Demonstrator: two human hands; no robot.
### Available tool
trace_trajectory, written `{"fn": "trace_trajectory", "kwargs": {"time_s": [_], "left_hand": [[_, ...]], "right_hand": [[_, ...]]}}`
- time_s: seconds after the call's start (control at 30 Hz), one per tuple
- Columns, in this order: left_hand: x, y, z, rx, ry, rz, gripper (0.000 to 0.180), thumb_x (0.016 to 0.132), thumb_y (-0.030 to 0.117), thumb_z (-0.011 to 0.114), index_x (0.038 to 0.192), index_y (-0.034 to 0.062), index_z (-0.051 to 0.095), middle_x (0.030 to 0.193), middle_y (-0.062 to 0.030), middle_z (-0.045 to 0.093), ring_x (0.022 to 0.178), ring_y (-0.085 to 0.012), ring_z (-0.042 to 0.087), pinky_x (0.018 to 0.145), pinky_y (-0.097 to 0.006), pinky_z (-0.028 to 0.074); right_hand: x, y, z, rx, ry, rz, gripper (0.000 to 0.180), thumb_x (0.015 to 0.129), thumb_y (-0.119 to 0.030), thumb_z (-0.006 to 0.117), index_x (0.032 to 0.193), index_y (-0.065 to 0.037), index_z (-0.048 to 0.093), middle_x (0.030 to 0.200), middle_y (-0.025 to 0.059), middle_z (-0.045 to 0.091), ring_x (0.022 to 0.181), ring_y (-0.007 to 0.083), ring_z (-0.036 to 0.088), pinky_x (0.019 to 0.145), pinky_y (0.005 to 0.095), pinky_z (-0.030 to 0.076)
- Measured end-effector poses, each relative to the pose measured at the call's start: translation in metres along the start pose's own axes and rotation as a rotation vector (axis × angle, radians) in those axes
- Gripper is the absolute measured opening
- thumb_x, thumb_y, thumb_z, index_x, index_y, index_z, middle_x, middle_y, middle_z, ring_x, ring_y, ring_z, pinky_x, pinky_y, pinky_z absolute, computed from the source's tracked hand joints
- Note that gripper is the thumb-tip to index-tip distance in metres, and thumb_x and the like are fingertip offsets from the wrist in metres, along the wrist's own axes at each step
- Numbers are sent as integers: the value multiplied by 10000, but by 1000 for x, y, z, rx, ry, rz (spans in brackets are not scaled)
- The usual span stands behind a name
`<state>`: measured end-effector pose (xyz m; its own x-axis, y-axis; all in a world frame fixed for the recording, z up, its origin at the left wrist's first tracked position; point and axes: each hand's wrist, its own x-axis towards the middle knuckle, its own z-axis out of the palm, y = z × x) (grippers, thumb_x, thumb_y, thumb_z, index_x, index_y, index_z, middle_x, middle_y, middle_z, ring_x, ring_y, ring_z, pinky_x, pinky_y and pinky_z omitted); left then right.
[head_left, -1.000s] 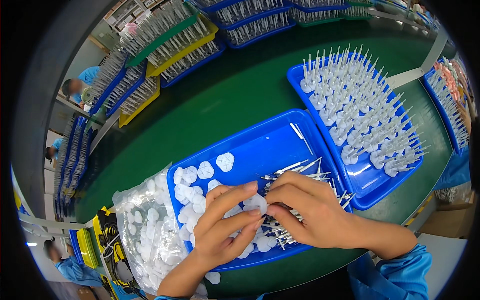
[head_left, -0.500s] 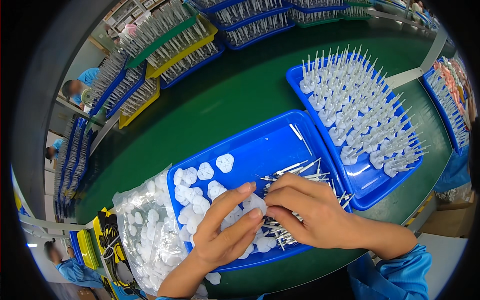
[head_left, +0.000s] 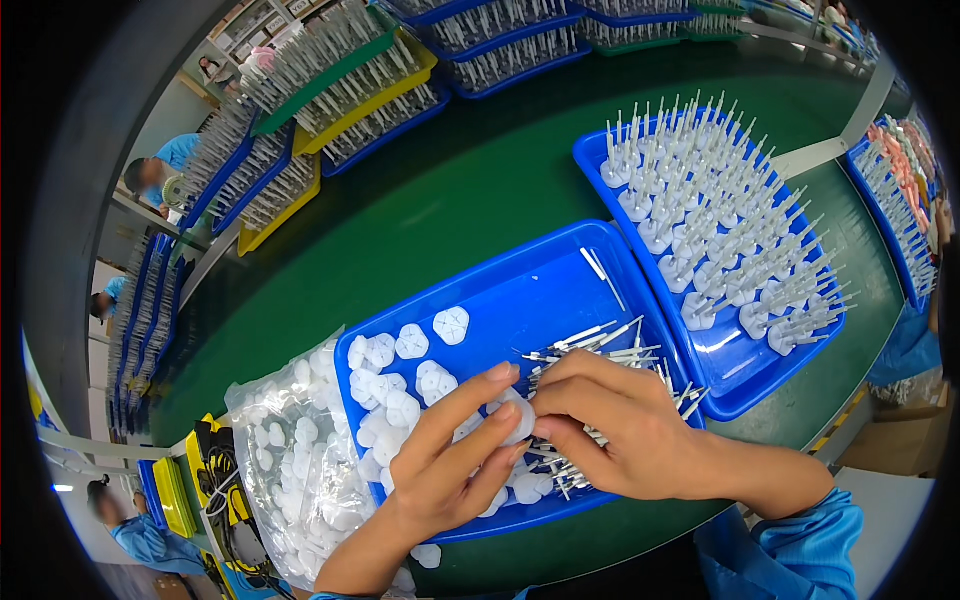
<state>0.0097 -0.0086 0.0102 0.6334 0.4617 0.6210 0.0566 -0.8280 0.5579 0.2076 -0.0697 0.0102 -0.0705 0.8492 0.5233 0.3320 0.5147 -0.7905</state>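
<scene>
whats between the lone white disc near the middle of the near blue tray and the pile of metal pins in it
In the head view, only bare blue tray floor lies between the lone white disc and the metal pins.

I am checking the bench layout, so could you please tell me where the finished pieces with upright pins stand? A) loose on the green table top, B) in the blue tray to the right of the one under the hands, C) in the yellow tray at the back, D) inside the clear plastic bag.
B: the white pieces with upright pins fill the right blue tray, beside the near blue tray where both hands work.
</scene>
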Motion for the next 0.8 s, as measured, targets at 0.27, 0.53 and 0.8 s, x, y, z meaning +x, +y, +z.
{"fn": "trace_trajectory", "kwargs": {"time_s": [0.27, 0.53, 0.8], "left_hand": [[-3, -5, 1, -95, 25, -20, 367, 795, -76, 763, 1144, -53, 654, 1285, -302, 597, 1172, -390, 640, 944, -412, 561], [-16, -20, -9, -468, 301, -461, 251, 947, 72, 679, 1155, -61, 635, 1274, -246, 615, 1015, -227, 671, 834, -332, 582], [7, -9, -2, -476, 251, -758, 298, 1006, 182, 610, 1159, -69, 655, 1249, -186, 647, 875, -179, 675, 716, -291, 566]], "right_hand": [[-1, 1, -1, 15, 8, 6, 137, 843, 39, 680, 966, 24, 621, 898, 147, 586, 712, 327, 623, 595, 381, 503], [30, 0, -60, -361, -200, 196, 118, 849, 17, 618, 966, 34, 624, 921, 213, 617, 866, 405, 633, 765, 476, 507], [31, 34, -40, -857, -514, -41, 145, 764, 2, 626, 906, -14, 649, 897, 122, 649, 928, 284, 637, 779, 391, 494]]}}
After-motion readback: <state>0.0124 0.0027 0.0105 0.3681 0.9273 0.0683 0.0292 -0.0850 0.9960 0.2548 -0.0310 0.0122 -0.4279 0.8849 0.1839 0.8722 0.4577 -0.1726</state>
